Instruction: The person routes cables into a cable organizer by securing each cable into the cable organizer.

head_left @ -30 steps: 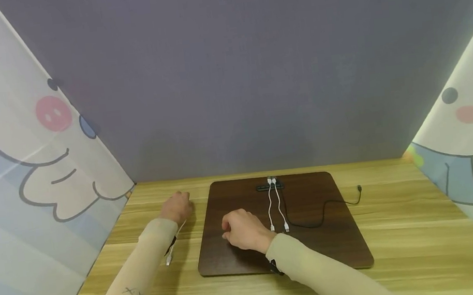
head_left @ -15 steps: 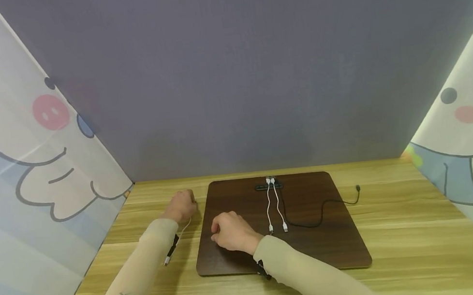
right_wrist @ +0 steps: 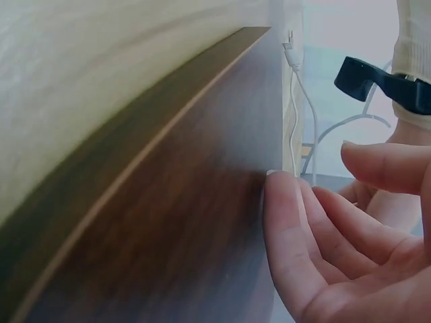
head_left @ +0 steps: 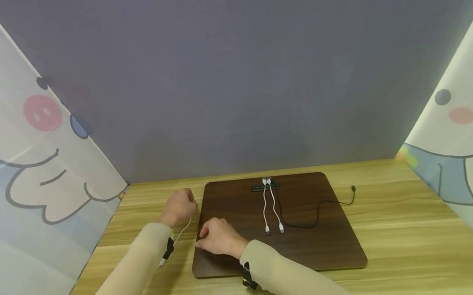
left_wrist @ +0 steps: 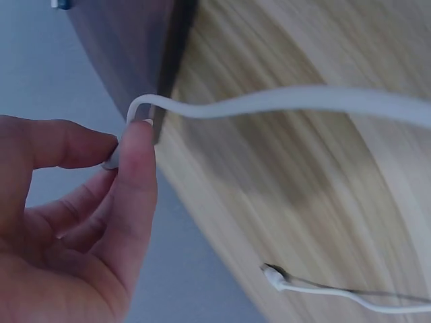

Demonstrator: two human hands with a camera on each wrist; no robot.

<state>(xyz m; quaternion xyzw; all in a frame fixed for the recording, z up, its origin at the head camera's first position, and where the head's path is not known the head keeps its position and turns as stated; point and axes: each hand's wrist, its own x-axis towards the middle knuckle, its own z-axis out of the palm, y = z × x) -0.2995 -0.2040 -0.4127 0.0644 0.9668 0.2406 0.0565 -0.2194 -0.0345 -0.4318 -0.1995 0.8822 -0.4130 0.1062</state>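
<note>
My left hand [head_left: 178, 206] pinches one end of a white USB cable [left_wrist: 269, 102] between thumb and index finger, just off the board's left edge. The cable droops back past my wrist to a white plug [head_left: 162, 262]. My right hand [head_left: 221, 238] hovers over or rests on the left part of the dark brown board [head_left: 314, 250]; its fingers [right_wrist: 286, 222] are loosely bent, the thumb apart, nothing between them. At the board's far edge sits a black USB hub [head_left: 258, 188] with two white cables [head_left: 276, 206] plugged in, their loose ends toward me.
A black cable [head_left: 302, 226] runs from the hub over the board's right edge onto the wooden table [head_left: 403, 226]. Another white plug [left_wrist: 273, 277] with its cable lies on the table in the left wrist view. A grey panel [head_left: 235, 94] stands behind.
My right hand has moved left across the board toward my left hand. My left hand has shifted slightly toward the board with the white cable, and the head view has turned slightly right.
</note>
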